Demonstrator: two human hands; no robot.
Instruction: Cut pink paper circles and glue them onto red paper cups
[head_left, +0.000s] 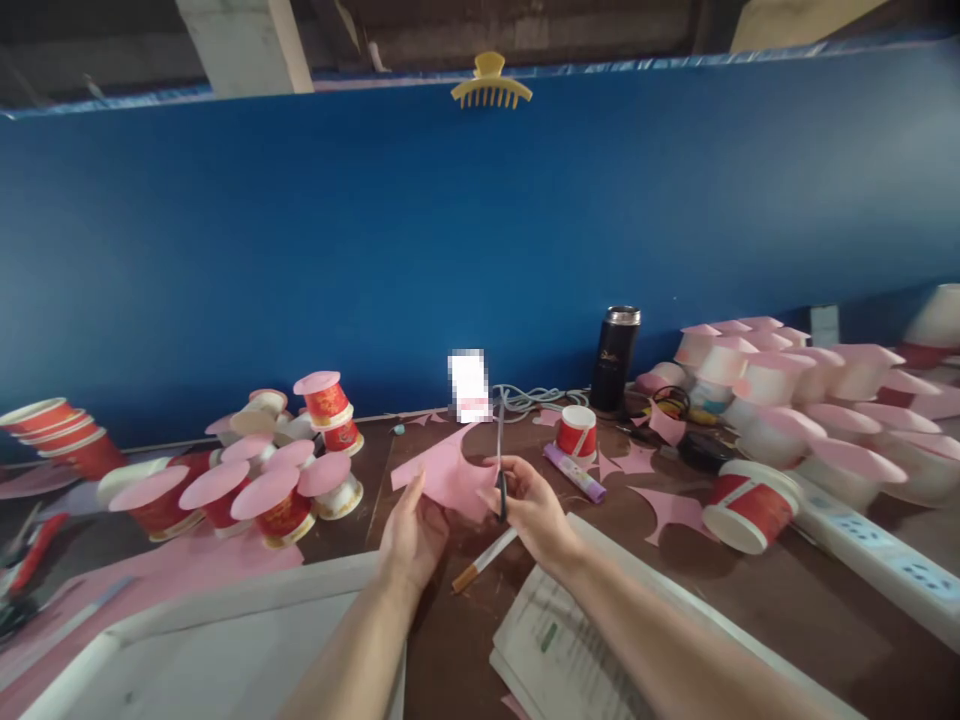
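A piece of pink paper (450, 475) with curved cut edges is pinched in my left hand (414, 535), above the middle of the brown table. My right hand (536, 510) grips a pair of scissors (500, 440), its blades pointing away from me at the paper's right side. The right fingers also come close to the paper, and whether they touch it I cannot tell. Below the hands lies a craft knife or pen with a white and brown body (480, 562). Beyond the right hand are a purple glue stick (576, 473) and a small red paper cup (576, 432).
Red paper cups topped with pink discs (270, 495) crowd the left; more pink-topped cups (780, 380) fill the right. A black flask (616, 360) stands by the blue partition (375, 230). Printed papers (562, 640), a white tray (247, 600) and a power strip (877, 560) lie nearer.
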